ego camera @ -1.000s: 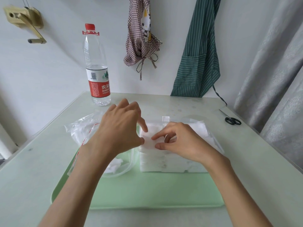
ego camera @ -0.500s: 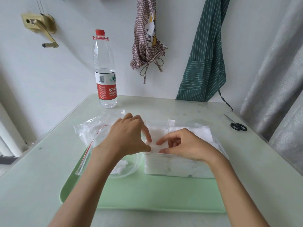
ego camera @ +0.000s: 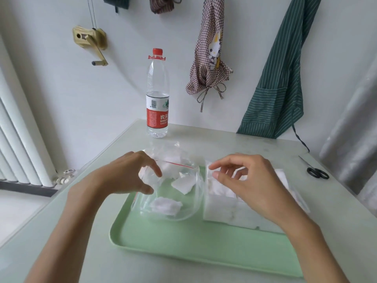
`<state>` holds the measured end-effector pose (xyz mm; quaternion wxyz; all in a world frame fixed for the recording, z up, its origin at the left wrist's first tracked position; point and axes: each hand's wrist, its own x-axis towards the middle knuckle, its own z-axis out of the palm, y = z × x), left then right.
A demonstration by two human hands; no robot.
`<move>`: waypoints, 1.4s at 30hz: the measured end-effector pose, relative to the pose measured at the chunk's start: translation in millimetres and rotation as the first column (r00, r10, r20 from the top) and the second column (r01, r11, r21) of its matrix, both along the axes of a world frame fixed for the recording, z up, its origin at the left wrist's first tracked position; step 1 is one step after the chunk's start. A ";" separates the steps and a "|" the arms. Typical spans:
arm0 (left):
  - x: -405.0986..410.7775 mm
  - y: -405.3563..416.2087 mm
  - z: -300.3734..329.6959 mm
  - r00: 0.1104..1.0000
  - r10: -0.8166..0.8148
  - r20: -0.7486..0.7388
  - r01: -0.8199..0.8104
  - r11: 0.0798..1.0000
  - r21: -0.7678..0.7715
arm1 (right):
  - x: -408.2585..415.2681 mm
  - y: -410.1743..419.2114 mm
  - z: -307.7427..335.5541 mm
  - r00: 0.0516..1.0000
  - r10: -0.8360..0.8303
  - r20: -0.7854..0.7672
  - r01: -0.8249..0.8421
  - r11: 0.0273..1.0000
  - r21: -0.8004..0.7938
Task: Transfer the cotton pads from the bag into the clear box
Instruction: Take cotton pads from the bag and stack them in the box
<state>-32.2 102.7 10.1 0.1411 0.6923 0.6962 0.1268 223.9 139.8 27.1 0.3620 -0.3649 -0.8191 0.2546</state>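
a: clear plastic zip bag [ego camera: 171, 193], red strip along its mouth, lying on the left part of the mint green tray [ego camera: 183, 240]. a few white cotton pads [ego camera: 166, 206] show through it, some loose near the front and more bunched toward the far end.

b: and the clear box [ego camera: 228, 213]?

a: just right of the bag on the same tray, packed with white pads up to its rim.

b: hands?

a: left hand [ego camera: 126, 176] sits at the bag's near-left edge, fingers curled; thumb and forefinger look closed on the plastic, though the film is too transparent to be sure. right hand [ego camera: 251, 184] hovers over the box's left end, fingers loosely bent and spread, thumb and forefinger tips apart. it may be touching the top pad, but i cannot tell whether it holds one.

b: anything else on the table [ego camera: 61, 221]?

a: water bottle [ego camera: 157, 94] with a red label and cap at the far edge, black-handled scissors [ego camera: 317, 172] far right. a green striped apron [ego camera: 279, 78] and a checked cloth [ego camera: 210, 58] hang on the wall.
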 end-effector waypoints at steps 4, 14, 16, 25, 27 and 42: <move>-21.0 -5.3 -14.4 0.993 -0.008 0.120 0.033 0.978 -0.208 | -59.9 -13.8 -28.1 0.966 0.053 0.253 -0.079 0.992 0.097; -12.1 -1.4 -20.3 1.000 -0.014 0.024 0.019 0.976 -0.216 | -100.6 1.2 -46.5 0.717 0.106 0.689 -0.102 0.994 -0.047; -6.8 0.3 -22.9 1.000 -0.027 -0.001 0.026 0.979 -0.203 | -96.4 4.7 -45.1 0.729 0.151 0.667 -0.088 0.988 -0.127; -11.1 1.4 -20.8 1.000 -0.016 0.013 0.017 0.994 -0.111 | -97.1 3.1 -46.2 0.718 0.084 0.691 -0.084 0.996 -0.034; -14.3 1.5 -19.1 0.999 -0.002 0.048 0.005 0.998 -0.068 | -94.0 1.0 -44.7 0.791 -0.010 0.612 -0.050 0.995 0.082; -3.2 -6.9 7.6 0.794 -0.069 0.603 0.084 0.996 0.004 | -65.7 1.8 -31.5 0.888 -0.066 -0.455 -0.246 0.768 -0.592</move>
